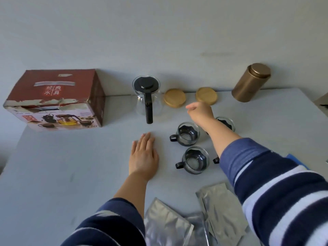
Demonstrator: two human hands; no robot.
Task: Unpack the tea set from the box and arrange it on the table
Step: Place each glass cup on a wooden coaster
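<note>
Nearest, crumpled silver foil pouches point(179, 226) lay on the pale grey tabletop point(71, 166). The left hand point(143, 155) rested flat there, fingers straight and together. Beside it stood two glass cups with black handled holders point(195, 159) point(186, 134); a third point(226, 122) sat partly hidden behind the right forearm. The right hand point(200, 112) hovered above them; its grip looked loosely curled and empty. Beyond stood the glass teapot with black lid and handle point(147, 98), two round bamboo coasters point(174, 98) point(206, 95), a bronze metal canister point(251, 82), and the torn red cardboard box point(55, 98) far left.
</note>
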